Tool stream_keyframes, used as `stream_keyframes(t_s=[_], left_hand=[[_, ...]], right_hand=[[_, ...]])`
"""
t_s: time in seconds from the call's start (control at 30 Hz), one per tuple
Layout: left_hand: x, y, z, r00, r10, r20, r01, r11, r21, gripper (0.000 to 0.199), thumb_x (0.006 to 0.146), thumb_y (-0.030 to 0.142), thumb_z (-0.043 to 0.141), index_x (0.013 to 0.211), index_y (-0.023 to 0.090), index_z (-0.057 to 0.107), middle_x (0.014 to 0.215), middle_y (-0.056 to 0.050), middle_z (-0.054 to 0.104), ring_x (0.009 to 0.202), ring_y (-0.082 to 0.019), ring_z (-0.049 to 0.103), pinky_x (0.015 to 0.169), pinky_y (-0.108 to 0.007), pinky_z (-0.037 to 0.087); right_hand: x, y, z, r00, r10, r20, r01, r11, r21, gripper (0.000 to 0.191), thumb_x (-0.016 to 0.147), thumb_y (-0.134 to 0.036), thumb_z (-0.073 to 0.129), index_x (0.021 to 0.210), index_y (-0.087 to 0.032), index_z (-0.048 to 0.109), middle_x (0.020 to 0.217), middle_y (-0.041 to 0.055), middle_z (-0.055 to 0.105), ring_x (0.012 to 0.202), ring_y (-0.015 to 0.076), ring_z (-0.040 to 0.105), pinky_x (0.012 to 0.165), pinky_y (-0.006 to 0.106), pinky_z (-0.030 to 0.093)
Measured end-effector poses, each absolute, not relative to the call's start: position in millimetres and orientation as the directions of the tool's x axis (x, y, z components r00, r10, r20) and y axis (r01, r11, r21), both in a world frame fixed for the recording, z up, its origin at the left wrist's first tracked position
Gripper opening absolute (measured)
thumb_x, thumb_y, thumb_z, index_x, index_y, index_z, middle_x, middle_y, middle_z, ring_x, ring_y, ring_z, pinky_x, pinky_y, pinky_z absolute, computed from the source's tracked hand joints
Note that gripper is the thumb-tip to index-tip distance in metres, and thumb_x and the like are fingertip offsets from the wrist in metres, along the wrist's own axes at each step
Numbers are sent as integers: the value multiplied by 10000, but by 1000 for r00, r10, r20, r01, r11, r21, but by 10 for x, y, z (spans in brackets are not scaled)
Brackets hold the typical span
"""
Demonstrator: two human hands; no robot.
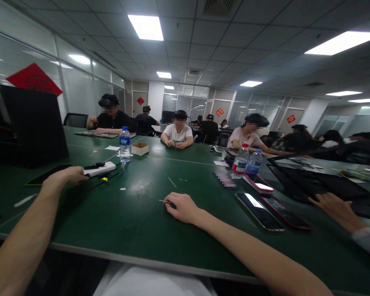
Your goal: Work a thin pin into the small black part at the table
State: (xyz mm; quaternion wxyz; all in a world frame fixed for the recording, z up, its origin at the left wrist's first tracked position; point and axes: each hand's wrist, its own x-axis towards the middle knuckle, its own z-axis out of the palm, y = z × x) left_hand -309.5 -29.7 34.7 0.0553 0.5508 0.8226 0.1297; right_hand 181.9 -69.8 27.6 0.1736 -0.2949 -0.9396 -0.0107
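My left hand [68, 176] is at the near end of a white power strip [101, 169] on the green table [111, 213]. Its fingers are closed around the strip's end. Black cables and a small yellow piece lie beside the strip. Near the middle of the table, my right hand [181, 207] rests with its fingers curled round a small dark-handled tool [170, 203], whose thin metal tip points left. Most of the handle is hidden by the fingers.
A water bottle [125, 144] and an open box [140, 149] stand beyond the strip. Several phones [259, 211] and two bottles [240, 159] are on the right. Another person's hand [337, 209] touches a black case [320, 183]. A dark panel [33, 123] stands left.
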Motion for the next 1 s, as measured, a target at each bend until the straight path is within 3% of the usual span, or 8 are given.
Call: stream_keyframes(t_s=[0.03, 0.1, 0.23, 0.4, 0.53, 0.73, 1.0], left_hand=[[-3082, -291, 393, -356, 932, -73, 897, 363, 253, 239, 749, 375, 601, 740, 139, 561, 581, 20, 565, 622, -123, 503, 620, -191, 315], [-3059, -282, 485, -344, 930, -133, 905, 366, 217, 259, 813, 404, 522, 851, 149, 541, 697, 9, 598, 674, -127, 515, 620, -185, 311], [-2960, -268, 594, -303, 953, 32, 939, 292, 180, 313, 875, 453, 406, 957, 162, 486, 778, 4, 617, 703, -127, 512, 620, -174, 315], [-2583, -210, 592, -51, 974, 222, 981, 7, 196, 470, 845, 498, 427, 1173, 162, 405, 847, -9, 650, 697, -144, 542, 628, -192, 354], [-1994, -199, 534, 202, 935, 292, 964, -243, 110, 440, 831, 487, 417, 1164, 205, 474, 781, -20, 630, 693, -190, 580, 602, -236, 359], [-993, -373, 277, 539, 810, 230, 809, -574, 128, 372, 839, 462, 440, 1131, 238, 494, 819, -18, 627, 723, -173, 590, 625, -239, 381], [-579, -502, 102, 645, 694, 319, 684, -711, 164, 304, 866, 379, 450, 1106, 227, 558, 975, -45, 612, 871, -169, 575, 755, -253, 420]], right_hand=[[1819, -700, 276, -766, 552, 329, 559, 825, -81, 231, 887, -309, 441, 1009, -199, 605, 977, 42, 623, 845, 141, 586, 736, 240, 430], [1821, -705, 279, -767, 554, 325, 561, 824, -80, 233, 887, -309, 442, 1014, -200, 604, 984, 42, 623, 844, 140, 587, 735, 241, 431], [1821, -710, 282, -764, 549, 338, 557, 826, -84, 222, 884, -304, 447, 1006, -203, 603, 990, 36, 622, 834, 136, 587, 731, 237, 430], [1819, -696, 260, -764, 550, 337, 557, 826, -84, 215, 877, -301, 456, 1002, -206, 604, 979, 36, 626, 832, 137, 588, 729, 237, 426], [1814, -688, 245, -758, 554, 343, 562, 823, -87, 202, 865, -303, 475, 988, -209, 604, 968, 33, 628, 835, 138, 588, 728, 233, 422], [1799, -749, 291, -750, 566, 343, 589, 807, -44, 264, 901, -363, 414, 995, -205, 604, 966, 39, 633, 798, 132, 584, 694, 225, 408], [1758, -817, 332, -621, 703, 346, 768, 634, 90, 510, 929, -513, 238, 872, -184, 624, 853, 69, 653, 723, 153, 588, 661, 251, 392]])
